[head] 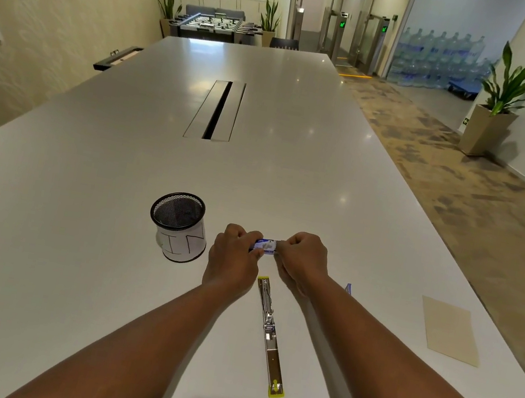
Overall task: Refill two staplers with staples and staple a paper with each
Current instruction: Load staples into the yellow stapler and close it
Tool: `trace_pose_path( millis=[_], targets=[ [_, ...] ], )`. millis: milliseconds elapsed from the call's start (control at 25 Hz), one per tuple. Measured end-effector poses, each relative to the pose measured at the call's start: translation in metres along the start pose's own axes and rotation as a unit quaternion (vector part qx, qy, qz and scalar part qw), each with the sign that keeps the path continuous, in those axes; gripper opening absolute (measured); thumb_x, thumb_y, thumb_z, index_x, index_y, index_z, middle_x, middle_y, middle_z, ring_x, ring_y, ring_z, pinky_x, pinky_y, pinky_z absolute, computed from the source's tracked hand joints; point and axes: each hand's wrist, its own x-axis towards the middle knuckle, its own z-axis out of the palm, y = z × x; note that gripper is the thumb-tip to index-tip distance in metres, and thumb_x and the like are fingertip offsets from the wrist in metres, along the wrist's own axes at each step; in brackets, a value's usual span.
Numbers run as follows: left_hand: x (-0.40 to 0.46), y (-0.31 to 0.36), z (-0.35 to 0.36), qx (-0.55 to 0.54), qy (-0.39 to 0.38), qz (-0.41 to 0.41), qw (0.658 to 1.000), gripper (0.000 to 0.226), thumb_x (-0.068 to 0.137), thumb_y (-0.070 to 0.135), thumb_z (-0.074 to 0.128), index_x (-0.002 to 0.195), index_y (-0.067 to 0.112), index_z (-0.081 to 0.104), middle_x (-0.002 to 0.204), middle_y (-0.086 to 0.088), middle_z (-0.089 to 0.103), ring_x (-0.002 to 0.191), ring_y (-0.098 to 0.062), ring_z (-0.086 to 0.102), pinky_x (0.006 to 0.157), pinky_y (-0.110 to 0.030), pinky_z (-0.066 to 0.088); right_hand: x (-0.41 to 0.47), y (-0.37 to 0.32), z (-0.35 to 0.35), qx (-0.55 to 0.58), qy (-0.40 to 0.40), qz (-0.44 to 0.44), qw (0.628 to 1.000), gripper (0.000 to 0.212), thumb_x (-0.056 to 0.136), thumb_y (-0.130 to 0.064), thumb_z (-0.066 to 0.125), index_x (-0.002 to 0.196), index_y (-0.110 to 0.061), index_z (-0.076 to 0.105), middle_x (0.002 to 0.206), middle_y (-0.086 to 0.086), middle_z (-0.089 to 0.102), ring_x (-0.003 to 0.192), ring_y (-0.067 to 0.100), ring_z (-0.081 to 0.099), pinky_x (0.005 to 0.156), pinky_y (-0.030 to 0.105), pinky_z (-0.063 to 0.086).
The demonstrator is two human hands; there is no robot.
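both hands, left hand [233, 258] and right hand [304, 258], are pinching the staple box [266, 246] at frame center, above the opened stapler [269, 334] lying on the desk [74, 236]. box looking light, crushable; gripping its ends seems best.

Both hands meet over the white table [74, 236] — the left hand [232, 260] and the right hand [304, 259] each pinch an end of a small blue staple box [266, 246]. Just nearer the person, a stapler [270, 334] lies opened out flat — yellow at both ends. A mesh pen cup [178, 226] stands left of the hands, and a beige paper [449, 331] lies well apart to the right.
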Motion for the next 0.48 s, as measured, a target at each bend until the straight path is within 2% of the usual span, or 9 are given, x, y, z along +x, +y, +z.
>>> trace_pose_path(
  millis=[200,360,480],
  targets=[
    [-0.001,-0.001,0.002,-0.006,0.001,0.001,1.0,0.029,0.1,0.029,0.057,0.127,0.028,0.067,0.118,-0.001,0.051,0.105,-0.025,0.051,0.087,-0.038,0.045,-0.008,0.005,0.0,0.035,0.004,-0.026,0.999,0.017,0.087,-0.019,0.067,0.072,-0.012,0.067,0.067,0.001,0.065,0.065,0.016,0.059,0.057,0.027,0.045],
    [0.0,-0.002,0.002,-0.019,0.0,-0.009,1.0,0.031,0.1,0.032,0.058,0.13,0.028,0.066,0.119,0.0,0.052,0.108,-0.025,0.05,0.091,-0.04,0.046,-0.019,0.014,-0.007,-0.007,-0.05,-0.099,0.994,0.021,0.084,-0.016,0.068,0.062,-0.017,0.066,0.064,0.0,0.066,0.06,0.011,0.057,0.06,0.027,0.045],
    [0.0,-0.002,0.002,-0.019,-0.003,-0.012,1.0,0.032,0.101,0.031,0.058,0.132,0.028,0.066,0.12,-0.001,0.052,0.109,-0.024,0.05,0.092,-0.038,0.044,-0.023,0.017,-0.007,-0.038,-0.076,-0.116,0.99,0.02,0.081,-0.012,0.07,0.062,-0.018,0.069,0.065,-0.004,0.068,0.063,0.008,0.061,0.061,0.024,0.046]
  ],
)
